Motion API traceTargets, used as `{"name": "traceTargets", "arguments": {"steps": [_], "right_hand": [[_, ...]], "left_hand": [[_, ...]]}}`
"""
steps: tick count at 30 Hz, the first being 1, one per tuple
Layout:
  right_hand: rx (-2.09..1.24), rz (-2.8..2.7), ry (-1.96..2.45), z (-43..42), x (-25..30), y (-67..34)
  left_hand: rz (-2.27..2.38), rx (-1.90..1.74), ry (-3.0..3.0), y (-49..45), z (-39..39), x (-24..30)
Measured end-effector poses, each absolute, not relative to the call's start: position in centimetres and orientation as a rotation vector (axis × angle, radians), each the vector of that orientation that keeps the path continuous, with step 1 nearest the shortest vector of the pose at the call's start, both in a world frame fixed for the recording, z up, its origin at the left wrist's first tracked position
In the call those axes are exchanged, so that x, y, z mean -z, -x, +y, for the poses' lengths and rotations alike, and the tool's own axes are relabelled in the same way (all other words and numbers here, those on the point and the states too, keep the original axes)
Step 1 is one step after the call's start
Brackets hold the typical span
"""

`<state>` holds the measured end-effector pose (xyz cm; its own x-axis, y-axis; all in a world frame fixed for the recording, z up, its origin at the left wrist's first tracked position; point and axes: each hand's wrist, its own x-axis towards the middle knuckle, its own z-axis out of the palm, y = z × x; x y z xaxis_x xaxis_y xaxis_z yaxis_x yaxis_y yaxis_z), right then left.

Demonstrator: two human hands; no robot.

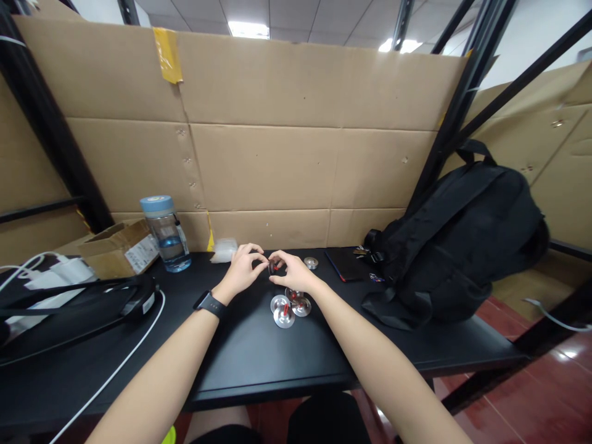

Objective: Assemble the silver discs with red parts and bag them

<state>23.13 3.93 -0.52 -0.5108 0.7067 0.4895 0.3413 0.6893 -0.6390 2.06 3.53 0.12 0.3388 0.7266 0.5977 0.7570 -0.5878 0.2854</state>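
Between my two hands is a finger cymbal [272, 267], a small metal disc with a red loop, tilted on its edge above the black table. My right hand [292, 272] pinches it from the right. My left hand [244, 269], with a black watch on its wrist, closes thumb and fingertips at the disc's left edge. Just below my right hand, several more finger cymbals [283, 316] with red loops lie overlapping on the table. Another small round metal piece [311, 263] rests behind my right hand.
A water bottle [169, 237] and an open cardboard box [120, 248] stand at left, near a black bag [92, 320] and a white cable [134, 351]. A clear plastic packet [224, 250] sits behind my left hand. At right are a dark flat case [345, 264] and a black backpack [462, 240]. Cardboard [263, 166] walls the back.
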Motion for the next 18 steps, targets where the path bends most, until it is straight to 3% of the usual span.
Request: {"name": "traceTargets", "arguments": {"steps": [18], "right_hand": [[-0.608, -2.117, 0.835, 3.66, 0.06, -23.31]], "left_hand": [[-1.440, 1.021, 2.484, -1.82, 3.49, -0.38]]}}
